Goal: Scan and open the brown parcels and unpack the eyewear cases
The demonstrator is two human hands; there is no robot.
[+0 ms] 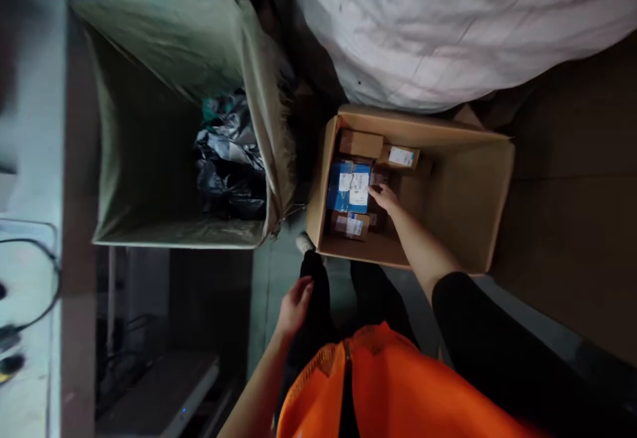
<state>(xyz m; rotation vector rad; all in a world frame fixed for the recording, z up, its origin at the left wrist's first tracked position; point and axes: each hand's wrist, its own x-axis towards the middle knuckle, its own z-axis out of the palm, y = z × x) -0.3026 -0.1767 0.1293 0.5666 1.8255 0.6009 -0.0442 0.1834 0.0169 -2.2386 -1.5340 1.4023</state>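
Head view: the right hand (384, 197), fingers slightly parted, is at the right edge of a blue parcel (347, 203); whether it grips, I cannot tell; the parcel, white-labelled, lies between brown boxes (361, 144) inside a cardboard carton (503, 206), with open room towards the far right wall; the left hand (296, 305) hangs empty, loosely half-open, by dark trousers (317, 282).

Greenish canvas bin (259, 126), with crumpled black plastic (229, 192) and a green scrap (212, 109) inside. Right of the bin, a bulging whitish sack (448, 33). Left of it, a pale worktop (37, 179) with a curved black cable (59, 279). On its near side, a tiny blue light (184, 410).
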